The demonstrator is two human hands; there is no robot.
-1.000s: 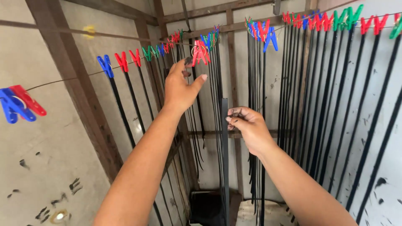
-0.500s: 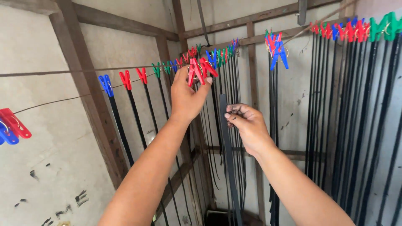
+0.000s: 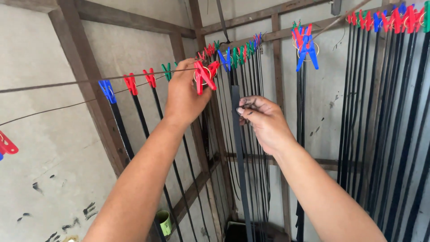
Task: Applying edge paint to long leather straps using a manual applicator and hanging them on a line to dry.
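Note:
My left hand [image 3: 186, 92] is raised to a wire line [image 3: 67, 83] and grips a red clothes peg [image 3: 204, 76] on it. My right hand [image 3: 264, 121] pinches the upper end of a long flat black strip [image 3: 239, 161] that hangs straight down in front of me. Along the wire sit blue [image 3: 107, 89], red [image 3: 131, 83] and green [image 3: 166, 70] pegs, each holding a black strip.
More black strips hang from pegged lines at the right [image 3: 394, 112] and from a blue and red peg cluster [image 3: 305, 42]. A wooden frame [image 3: 92, 80] stands against a pale wall. A green cup [image 3: 164, 221] rests low on a brace. A red peg [image 3: 6, 145] shows at far left.
My left hand has closed on the red peg at the wire. My right hand with the black strip has risen closer to the peg.

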